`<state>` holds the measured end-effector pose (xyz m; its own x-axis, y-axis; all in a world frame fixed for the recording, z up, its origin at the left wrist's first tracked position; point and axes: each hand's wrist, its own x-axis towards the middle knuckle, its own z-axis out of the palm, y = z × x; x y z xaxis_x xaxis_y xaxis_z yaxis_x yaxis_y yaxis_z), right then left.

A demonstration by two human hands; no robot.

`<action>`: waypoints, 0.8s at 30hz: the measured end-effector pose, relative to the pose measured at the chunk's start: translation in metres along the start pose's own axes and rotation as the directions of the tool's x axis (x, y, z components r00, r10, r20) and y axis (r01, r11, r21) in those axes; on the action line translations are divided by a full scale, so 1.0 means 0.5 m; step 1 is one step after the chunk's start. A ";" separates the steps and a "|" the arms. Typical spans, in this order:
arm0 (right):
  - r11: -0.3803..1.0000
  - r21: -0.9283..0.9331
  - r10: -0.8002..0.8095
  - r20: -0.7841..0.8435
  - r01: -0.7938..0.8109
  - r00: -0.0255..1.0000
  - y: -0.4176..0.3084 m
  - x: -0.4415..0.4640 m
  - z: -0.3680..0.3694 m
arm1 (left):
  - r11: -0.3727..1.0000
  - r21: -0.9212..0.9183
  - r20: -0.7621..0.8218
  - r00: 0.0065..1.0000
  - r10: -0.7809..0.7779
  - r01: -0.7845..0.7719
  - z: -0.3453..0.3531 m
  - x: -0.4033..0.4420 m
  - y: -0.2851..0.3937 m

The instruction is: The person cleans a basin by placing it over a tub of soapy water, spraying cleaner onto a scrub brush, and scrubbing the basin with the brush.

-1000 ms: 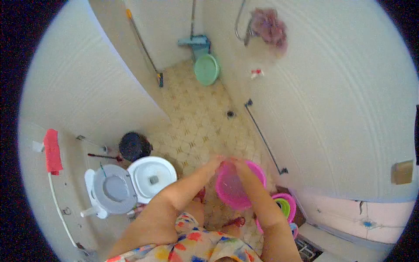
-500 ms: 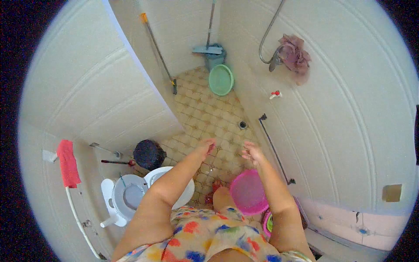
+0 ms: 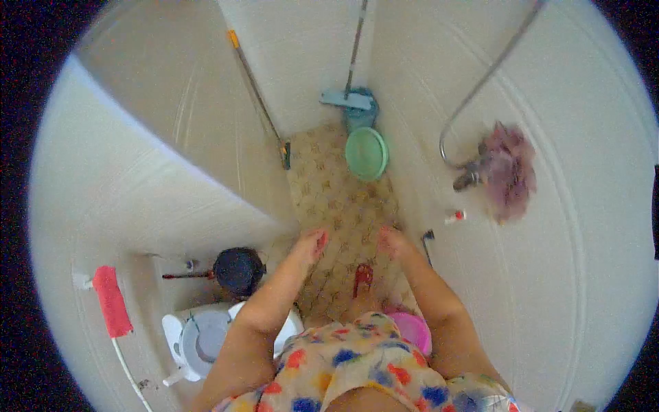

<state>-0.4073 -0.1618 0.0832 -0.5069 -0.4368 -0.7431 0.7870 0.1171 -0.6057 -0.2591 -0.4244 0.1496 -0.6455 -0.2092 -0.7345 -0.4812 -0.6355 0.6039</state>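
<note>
My left hand (image 3: 314, 245) hangs in the air above the tiled floor (image 3: 322, 199), fingers loosely curled and nothing visible in it. My right hand (image 3: 394, 244), somewhat blurred, is held out level with it, apart from the wall and with nothing seen in it. Neither hand touches anything. Below and between them is a red slipper (image 3: 363, 278). A pink basin (image 3: 414, 333) shows beneath my right forearm, partly hidden by my patterned clothing.
Ahead stand a green basin (image 3: 366, 154), a blue bucket (image 3: 362, 118) and a mop (image 3: 353, 62). Another pole (image 3: 257, 93) leans on the wall. At left are a black bin (image 3: 239, 271), a toilet (image 3: 206, 336) and a red cloth (image 3: 112, 302). A shower hose (image 3: 473, 86) and purple mesh (image 3: 508, 172) hang at right.
My view has shifted forward, so the room's fixtures sit lower in the picture. The red slipper has come forward between my hands, and the pink basin is now more covered by my body.
</note>
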 end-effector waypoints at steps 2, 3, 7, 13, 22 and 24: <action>0.999 -0.033 -0.037 -0.014 0.037 0.999 -0.036 0.089 -0.016 | 0.999 -0.037 -0.042 0.999 0.012 -0.014 0.018 0.031 0.034; 0.997 -0.052 -0.053 0.005 0.053 0.999 -0.054 0.146 -0.016 | 0.997 -0.062 -0.047 0.998 0.042 -0.045 0.025 0.037 0.057; 0.978 -0.113 -0.148 0.216 0.175 0.965 -0.059 0.467 -0.109 | 0.988 -0.150 -0.129 0.991 0.026 -0.046 0.044 0.131 0.130; 0.941 -0.308 -0.242 -0.308 0.144 0.920 -0.153 0.442 0.005 | 0.969 -0.240 -0.033 0.997 -0.069 0.059 -0.001 0.302 0.087; 0.692 -0.709 -0.271 -0.432 -0.138 0.860 -0.080 0.654 -0.162 | 0.980 -0.134 -0.061 0.986 -0.155 0.146 0.021 0.504 -0.014; 0.485 -0.853 -0.406 -0.415 -0.193 0.814 -0.064 0.765 -0.215 | 0.976 -0.118 -0.019 0.982 -0.185 0.182 0.005 0.577 -0.021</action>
<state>-0.6642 -0.2366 -0.2121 -0.8784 -0.0334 -0.4768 0.1791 0.9019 -0.3931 -0.4419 -0.4761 -0.0676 -0.5339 -0.1017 -0.8394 -0.5171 -0.7461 0.4193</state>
